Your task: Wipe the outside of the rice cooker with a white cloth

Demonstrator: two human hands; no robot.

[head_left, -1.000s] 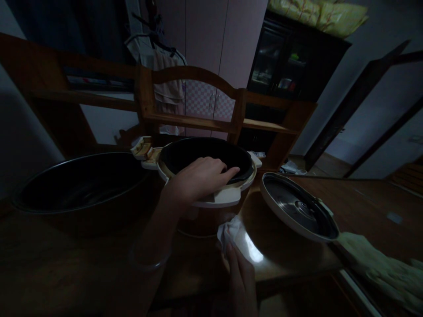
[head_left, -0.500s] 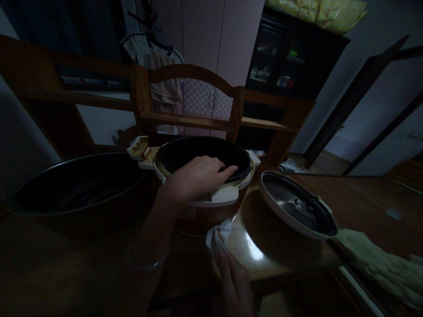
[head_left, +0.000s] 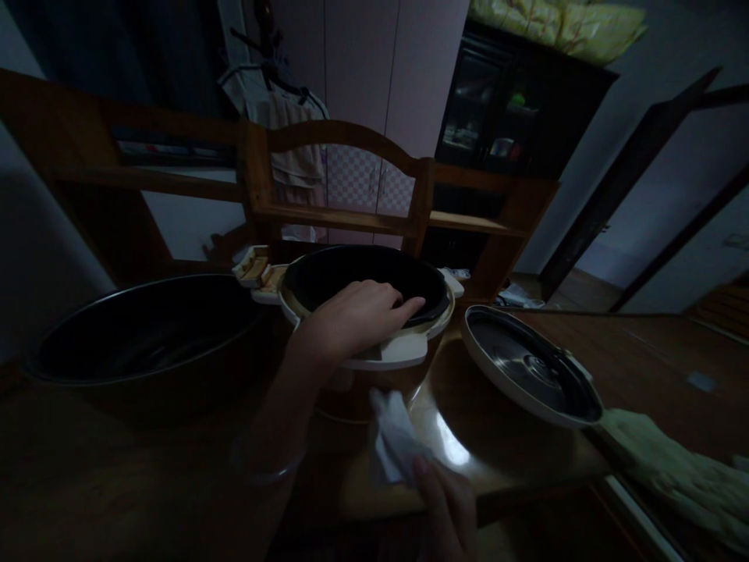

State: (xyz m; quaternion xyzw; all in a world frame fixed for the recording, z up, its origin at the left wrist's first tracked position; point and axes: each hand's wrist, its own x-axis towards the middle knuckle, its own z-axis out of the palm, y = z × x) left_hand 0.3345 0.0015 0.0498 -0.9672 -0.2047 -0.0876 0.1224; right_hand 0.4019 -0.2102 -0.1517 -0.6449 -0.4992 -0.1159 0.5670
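Observation:
A rice cooker [head_left: 383, 351] with a white rim, a dark interior and its top uncovered stands on the wooden table in front of me. My left hand [head_left: 366, 312] lies over its near rim, fingers bent down inside and their tips hidden, thumb pointing right. Low in front of the cooker, my right hand [head_left: 445, 499] pinches a crumpled white tissue [head_left: 395, 429], partly blurred. A large dark inner pot [head_left: 137, 367] sits open to the left. The cooker's round lid [head_left: 532, 367] rests to the right, its metal inside facing up.
A wooden shelf rail [head_left: 345, 218] runs along the table's back. Pale green fabric [head_left: 672, 468] lies at the right, beside the table edge. Beyond stand a pink wardrobe [head_left: 363, 78] and a dark cabinet [head_left: 527, 117]. The wooden tabletop [head_left: 421, 488] reflects light.
My right hand has moved right and slightly down with the tissue, which now hangs more spread out. My left hand stays on the cooker's rim. The view has shifted slightly.

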